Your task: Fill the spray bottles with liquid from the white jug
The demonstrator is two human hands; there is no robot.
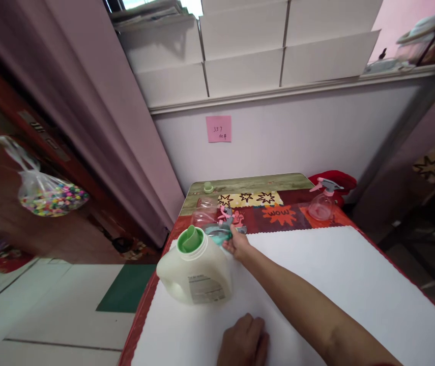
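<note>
My right hand [238, 246] reaches over the table, fingers closed on a teal see-through spray bottle [217, 232] behind the jug. Blur and the fingers hide part of its grey head. A pink-and-grey spray trigger [225, 214] and a clear bottle [203, 212] are just beyond it. In front stands a cream detergent jug [202, 272], uncapped, with a green pouring spout showing in its mouth. My left hand [243, 340] rests near the table's front, its fingers curled with nothing visible in them.
A green cap [208, 187] sits at the table's back left. At the right back stands a pink spray bottle [321, 206], with a red item [345, 181] behind it. White cloth [316, 274] covers the near tabletop. A bag of colourful beads [53, 195] hangs at left.
</note>
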